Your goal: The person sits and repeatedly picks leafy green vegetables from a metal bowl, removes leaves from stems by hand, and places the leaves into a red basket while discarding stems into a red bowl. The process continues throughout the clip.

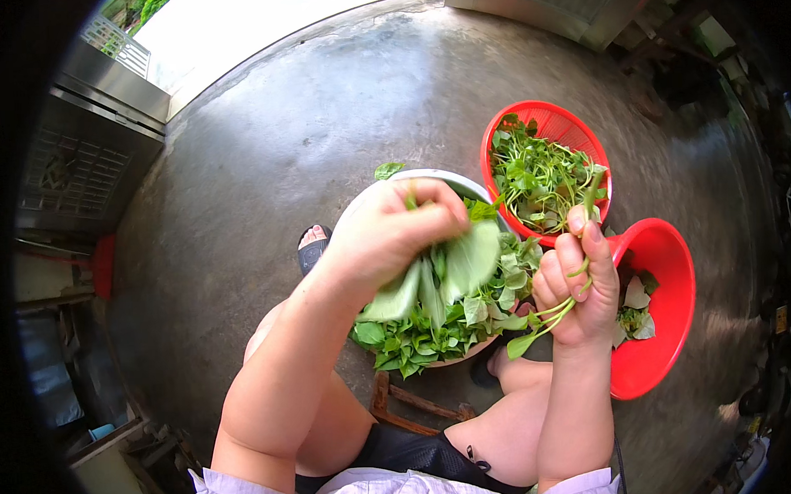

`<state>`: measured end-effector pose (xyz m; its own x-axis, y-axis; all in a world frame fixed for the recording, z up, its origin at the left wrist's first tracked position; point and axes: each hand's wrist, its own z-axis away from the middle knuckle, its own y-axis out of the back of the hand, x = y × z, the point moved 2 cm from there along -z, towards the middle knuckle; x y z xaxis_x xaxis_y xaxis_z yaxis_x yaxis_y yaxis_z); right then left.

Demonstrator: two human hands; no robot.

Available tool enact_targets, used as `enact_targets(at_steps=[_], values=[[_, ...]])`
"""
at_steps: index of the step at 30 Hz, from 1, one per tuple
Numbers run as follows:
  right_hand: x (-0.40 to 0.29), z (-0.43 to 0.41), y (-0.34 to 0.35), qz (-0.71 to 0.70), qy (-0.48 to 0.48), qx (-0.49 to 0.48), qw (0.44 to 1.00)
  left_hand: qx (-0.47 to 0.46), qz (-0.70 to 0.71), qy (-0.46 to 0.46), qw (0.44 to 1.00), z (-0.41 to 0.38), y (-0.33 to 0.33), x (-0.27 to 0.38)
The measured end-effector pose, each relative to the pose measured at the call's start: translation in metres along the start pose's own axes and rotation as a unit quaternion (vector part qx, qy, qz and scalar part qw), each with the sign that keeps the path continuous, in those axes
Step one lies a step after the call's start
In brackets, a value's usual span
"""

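My left hand [398,230], slightly blurred, pinches a bunch of green leaves [471,261] whose pale undersides hang below the fingers. Beneath it is a round, light-coloured basin [442,174] heaped with leafy greens [415,344]. Off to the right, my right hand [580,286] is closed around leafy green stems [555,316]. Their thicker end rises past the thumb, while a small leaf dangles below the fist. Behind that hand stands a red plastic colander [571,126] holding leafy stems [537,177]. A red plastic basin [670,345] with some leaves [636,314] lies beyond my right wrist.
A small wooden stool [418,419] shows between my legs. One loose leaf [389,171] sits by the basin's far rim. Grey concrete floor [249,187] reaches a bright doorway with a metal door [92,159] at left. Dark clutter lines the right side.
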<state>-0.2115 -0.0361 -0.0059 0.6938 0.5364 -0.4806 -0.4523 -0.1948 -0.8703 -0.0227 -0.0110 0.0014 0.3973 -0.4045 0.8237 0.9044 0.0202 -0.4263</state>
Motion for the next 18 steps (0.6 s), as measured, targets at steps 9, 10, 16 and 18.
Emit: enact_targets(at_steps=[9,10,16,18], values=[[0.013,-0.004,0.006,0.046,-0.083,0.172,0.981,-0.147,-0.089,0.146,0.974,0.003,-0.036,-0.024],[0.014,-0.003,0.006,0.045,-0.085,0.172,0.98,-0.144,-0.095,0.145,0.974,0.002,-0.037,-0.024],[0.01,-0.003,-0.003,0.084,-0.045,0.11,0.989,-0.019,0.01,0.128,0.991,-0.001,-0.032,-0.033],[0.009,-0.002,-0.005,0.101,-0.013,0.105,0.989,0.043,0.079,0.113,0.99,-0.004,-0.025,-0.039]])
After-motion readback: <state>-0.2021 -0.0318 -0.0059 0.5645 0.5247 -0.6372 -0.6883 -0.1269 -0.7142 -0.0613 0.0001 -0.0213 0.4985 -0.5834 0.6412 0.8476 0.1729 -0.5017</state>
